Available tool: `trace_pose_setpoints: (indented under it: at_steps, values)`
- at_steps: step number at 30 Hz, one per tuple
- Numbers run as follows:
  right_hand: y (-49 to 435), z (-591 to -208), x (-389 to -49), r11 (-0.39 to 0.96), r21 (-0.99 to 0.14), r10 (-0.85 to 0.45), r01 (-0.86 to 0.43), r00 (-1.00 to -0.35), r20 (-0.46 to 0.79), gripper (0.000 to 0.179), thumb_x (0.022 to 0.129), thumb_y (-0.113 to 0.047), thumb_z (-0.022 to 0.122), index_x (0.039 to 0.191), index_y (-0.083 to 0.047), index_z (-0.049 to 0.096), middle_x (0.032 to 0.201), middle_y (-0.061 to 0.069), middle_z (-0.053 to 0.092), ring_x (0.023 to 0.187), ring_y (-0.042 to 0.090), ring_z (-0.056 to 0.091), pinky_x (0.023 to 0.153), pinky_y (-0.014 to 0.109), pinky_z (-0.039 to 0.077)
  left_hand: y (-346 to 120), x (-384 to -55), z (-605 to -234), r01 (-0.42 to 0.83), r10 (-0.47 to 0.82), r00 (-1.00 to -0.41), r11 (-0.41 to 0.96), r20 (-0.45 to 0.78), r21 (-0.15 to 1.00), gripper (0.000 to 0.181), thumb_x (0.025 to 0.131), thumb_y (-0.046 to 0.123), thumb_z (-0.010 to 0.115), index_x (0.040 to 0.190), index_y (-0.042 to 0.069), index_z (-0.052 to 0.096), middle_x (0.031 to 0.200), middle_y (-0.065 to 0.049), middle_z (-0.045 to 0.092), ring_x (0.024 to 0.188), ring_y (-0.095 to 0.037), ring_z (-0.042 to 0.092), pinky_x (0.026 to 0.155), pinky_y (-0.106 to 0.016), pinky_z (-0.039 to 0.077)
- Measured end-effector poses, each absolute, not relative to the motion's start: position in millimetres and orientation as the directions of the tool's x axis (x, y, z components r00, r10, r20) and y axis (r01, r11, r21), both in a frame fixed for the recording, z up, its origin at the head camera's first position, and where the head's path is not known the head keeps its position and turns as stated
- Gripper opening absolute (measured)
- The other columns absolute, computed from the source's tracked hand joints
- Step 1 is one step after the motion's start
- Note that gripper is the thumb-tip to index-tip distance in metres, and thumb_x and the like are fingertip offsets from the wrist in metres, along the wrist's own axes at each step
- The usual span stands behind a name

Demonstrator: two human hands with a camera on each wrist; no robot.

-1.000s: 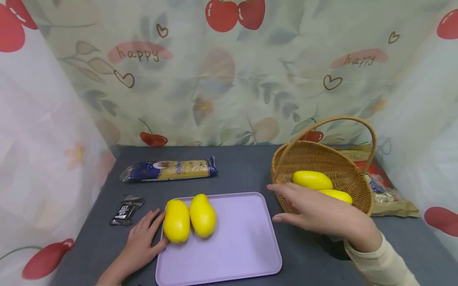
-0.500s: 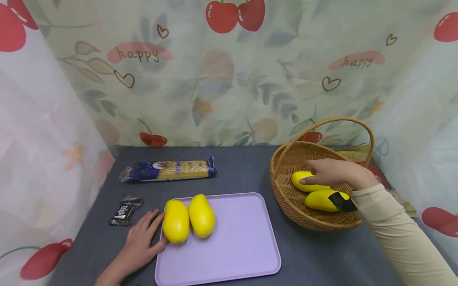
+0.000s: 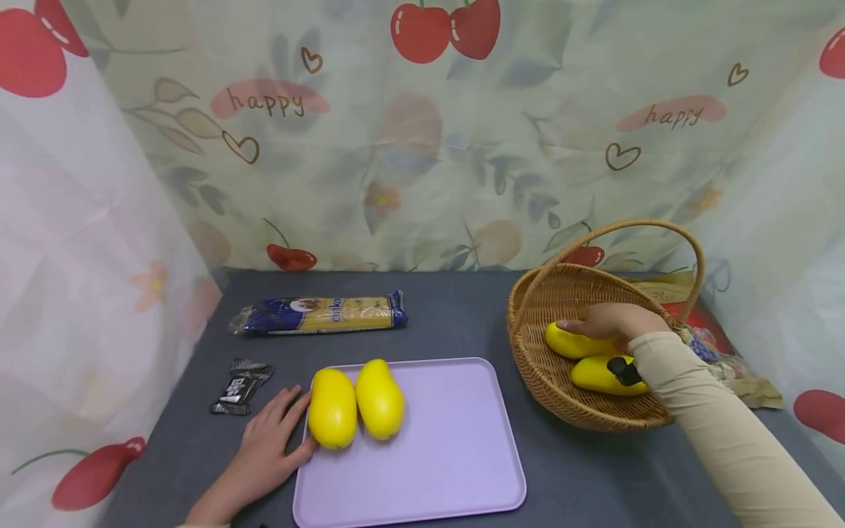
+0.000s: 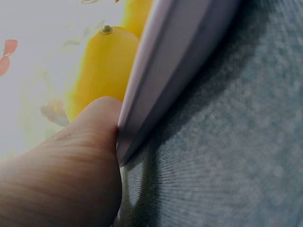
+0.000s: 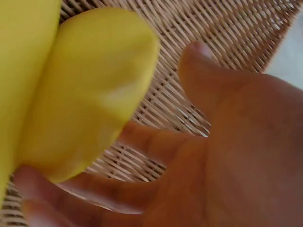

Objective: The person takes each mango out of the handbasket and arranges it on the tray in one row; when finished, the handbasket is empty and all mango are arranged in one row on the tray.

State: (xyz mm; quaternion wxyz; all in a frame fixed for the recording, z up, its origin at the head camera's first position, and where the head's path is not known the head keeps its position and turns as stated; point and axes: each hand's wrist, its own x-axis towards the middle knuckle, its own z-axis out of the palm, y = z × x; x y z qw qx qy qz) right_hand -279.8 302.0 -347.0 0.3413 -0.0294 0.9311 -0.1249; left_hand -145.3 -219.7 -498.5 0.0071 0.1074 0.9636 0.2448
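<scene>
Fingers (image 5: 156, 144) spread, and we have the right hand (image 3: 617, 323) down inside the wicker basket (image 3: 561, 400)! The thumb stands well apart, off the fruit, while the other fingers reach beneath the rear yellow fruit (image 3: 566, 342), touching its underside; no closed grip on it there. Just in front, also in the basket, lies a second yellow fruit, the front one (image 3: 593, 375), partly hidden by the sleeve (image 3: 726, 433).

Over to the left hand (image 3: 267, 447): fingers loosely extended, palm down at the left edge of the lilac tray (image 3: 455, 440), thumb against the rim, nothing clasped. Two more on that tray, side by side at its left end: the left tray fruit (image 3: 333, 411), right next to those fingertips, and the right tray fruit (image 3: 381, 402).

Behind the tray, a pasta packet (image 3: 323, 314) lies lengthwise on the dark surface (image 3: 455, 315); a black wrapped snack (image 3: 241, 386) sits near the left hand. Cherry-printed cloth (image 3: 429, 169) hangs behind it all.
</scene>
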Motion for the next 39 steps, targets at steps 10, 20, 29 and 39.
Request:
trace_pose_setpoints:
  at_steps: [10, 20, 29, 39]
  values:
    - [291.2, -353.9, -282.3, 0.915, -0.249, -0.395, -0.317, -0.831, -0.392, 0.059, 0.098, -0.035, 0.052, 0.142, 0.001, 0.040, 0.145, 0.037, 0.029, 0.132, 0.054, 0.030, 0.102, 0.064, 0.031, -220.0, -146.1, -498.9, 0.206, 0.212, -0.976, 0.858, 0.041, 0.470, 0.070, 0.088, 0.046, 0.062, 0.147, 0.014, 0.040, 0.150, -0.020, 0.033, 0.138, -0.042, 0.024, 0.100, -0.068, 0.020]
    - [285.2, -351.2, -281.8, 0.910, -0.304, -0.384, -0.283, -0.851, -0.358, 0.073, 0.091, -0.026, 0.065, 0.145, 0.007, 0.029, 0.145, 0.037, 0.027, 0.131, 0.052, 0.032, 0.102, 0.061, 0.034, -221.2, -146.5, -501.6, 0.200, 0.209, -0.977, 0.860, 0.035, 0.470, 0.072, 0.089, 0.053, 0.059, 0.147, 0.016, 0.039, 0.151, -0.018, 0.033, 0.139, -0.041, 0.023, 0.099, -0.068, 0.021]
    - [286.7, -359.0, -281.0, 0.933, -0.344, -0.272, -0.106, -0.833, -0.482, 0.089, 0.095, -0.037, 0.057, 0.145, 0.016, 0.006, 0.131, 0.039, 0.044, 0.093, 0.031, 0.063, 0.083, 0.042, 0.049, -220.3, -146.0, -499.4, 0.211, 0.213, -0.976, 0.857, 0.050, 0.470, 0.071, 0.089, 0.051, 0.060, 0.147, 0.015, 0.041, 0.151, -0.018, 0.033, 0.139, -0.041, 0.024, 0.099, -0.067, 0.021]
    - [279.1, -362.1, -279.5, 0.944, -0.294, -0.280, -0.148, -0.830, -0.482, 0.095, 0.091, -0.036, 0.064, 0.143, 0.018, 0.004, 0.128, 0.038, 0.048, 0.115, 0.042, 0.052, 0.093, 0.050, 0.044, -221.3, -145.5, -500.2, 0.217, 0.213, -0.975, 0.856, 0.062, 0.469, 0.071, 0.089, 0.052, 0.059, 0.146, 0.015, 0.041, 0.151, -0.018, 0.034, 0.138, -0.041, 0.025, 0.099, -0.067, 0.022]
